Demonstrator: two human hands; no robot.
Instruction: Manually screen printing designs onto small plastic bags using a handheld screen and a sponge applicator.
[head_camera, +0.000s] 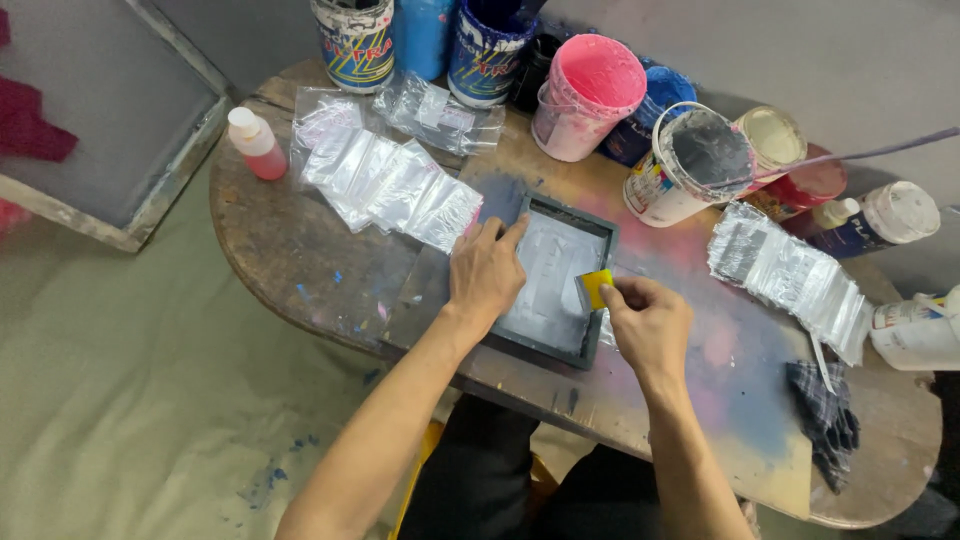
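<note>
1. The left hand (487, 272) lies flat, fingers spread and gripping nothing, on the left rail of a small dark-framed printing screen (553, 282) near the front edge of the surface (290, 255); pressing there likely keeps the frame from sliding.
2. The right hand (648, 320) has its fingers closed around a small yellow squeegee (596, 287), held at the right rail of the frame with its edge turned toward the pale grey mesh.
3. The screen sits square to the person, between both hands, so either can reach across it.
4. A fan of clear plastic pouches (385, 180) lies just left of and behind the screen, toward the left edge; a second, silvery fan of pouches (790, 275) lies to the right, well apart from the first.
5. Paint pots crowd the back edge: a pink-filled bucket (588, 95) and a tin of grey ink (690, 165) among them.
6. A small bottle of red liquid (255, 143) stands near the back left corner.
7. A dark checked rag (825, 420) lies near the front right edge.
8. A larger wooden-framed screen (110, 130) rests on the floor beyond the left edge.
</note>
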